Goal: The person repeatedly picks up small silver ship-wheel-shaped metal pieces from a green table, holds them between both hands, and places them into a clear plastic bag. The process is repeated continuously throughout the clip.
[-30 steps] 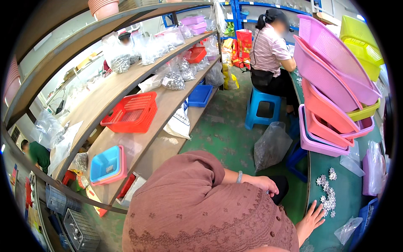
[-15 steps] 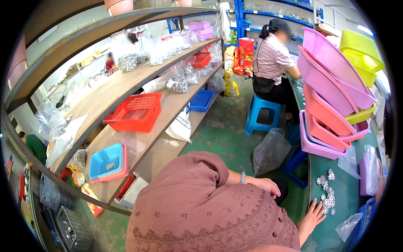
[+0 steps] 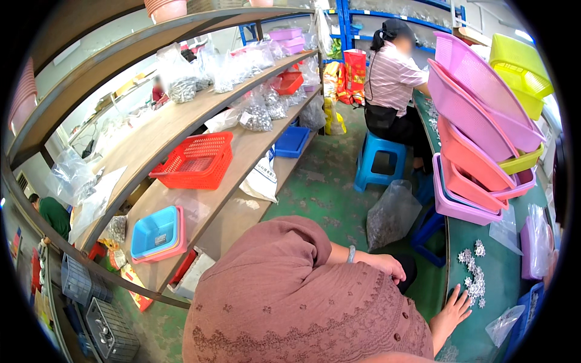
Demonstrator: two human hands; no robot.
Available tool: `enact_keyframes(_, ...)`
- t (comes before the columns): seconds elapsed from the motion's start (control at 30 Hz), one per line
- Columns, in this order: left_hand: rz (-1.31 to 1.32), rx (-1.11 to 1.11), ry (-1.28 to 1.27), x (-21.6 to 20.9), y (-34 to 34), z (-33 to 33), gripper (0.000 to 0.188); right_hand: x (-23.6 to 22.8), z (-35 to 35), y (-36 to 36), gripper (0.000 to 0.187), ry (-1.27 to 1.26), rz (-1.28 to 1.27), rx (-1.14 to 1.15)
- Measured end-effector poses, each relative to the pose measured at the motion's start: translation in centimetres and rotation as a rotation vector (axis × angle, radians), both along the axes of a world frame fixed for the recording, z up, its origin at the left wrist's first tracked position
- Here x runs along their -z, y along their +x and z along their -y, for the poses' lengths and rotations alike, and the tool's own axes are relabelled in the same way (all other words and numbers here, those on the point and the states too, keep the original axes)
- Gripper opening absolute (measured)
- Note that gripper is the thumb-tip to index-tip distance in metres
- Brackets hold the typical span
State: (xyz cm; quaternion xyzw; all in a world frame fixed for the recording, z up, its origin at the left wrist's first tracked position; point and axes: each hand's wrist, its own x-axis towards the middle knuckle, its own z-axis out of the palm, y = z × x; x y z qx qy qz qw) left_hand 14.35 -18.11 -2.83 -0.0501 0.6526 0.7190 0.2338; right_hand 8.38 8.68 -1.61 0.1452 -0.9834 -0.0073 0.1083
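My left hand [image 3: 390, 267], with a pale bracelet at its wrist, rests by my dark-clad knee. Its fingers are curled in, and no object shows in them. On the green tabletop [image 3: 499, 266], at the right, lies my right hand [image 3: 450, 316] with its fingers spread. Right beside those fingertips is a loose cluster of small silver star-shaped metal pieces [image 3: 475, 279]. A clear plastic bag [image 3: 504, 324] lies flat on the table to the right of this hand.
Stacked pink, coral and green plastic baskets [image 3: 478, 109] stand on the table. A bag of metal parts [image 3: 390, 215] sits on the floor. A co-worker [image 3: 393, 78] sits on a blue stool [image 3: 380, 160] ahead. Shelves at left hold a red basket [image 3: 200, 163] and blue tray [image 3: 154, 235].
The view has shifted slightly. Both of my hands and the silver pieces keep their places.
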Motion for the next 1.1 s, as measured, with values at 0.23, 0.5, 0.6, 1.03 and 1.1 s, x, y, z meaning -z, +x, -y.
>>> enact_keyframes(0.23,-0.024,0.023,-0.005,0.5,-0.3,-0.2,0.019,0.2,-0.1,-0.1,0.087,0.020,-0.015,-0.010)
enact_keyframes(0.5,-0.001,-0.013,0.004,0.6,-0.3,-0.4,0.019,0.0,0.1,0.1,0.091,0.051,-0.003,-0.012)
enact_keyframes(0.6,-0.013,-0.010,-0.010,0.6,-0.3,-0.3,0.020,-0.3,0.3,0.2,0.091,0.053,0.018,-0.009)
enact_keyframes(1.03,0.100,-0.012,0.038,-1.4,0.5,-0.9,0.021,-0.1,0.0,0.3,0.080,-0.027,-0.079,-0.085)
enact_keyframes(1.1,0.127,-0.008,0.058,-1.2,0.3,-0.7,0.021,0.4,-0.1,0.0,0.077,-0.031,-0.091,-0.091)
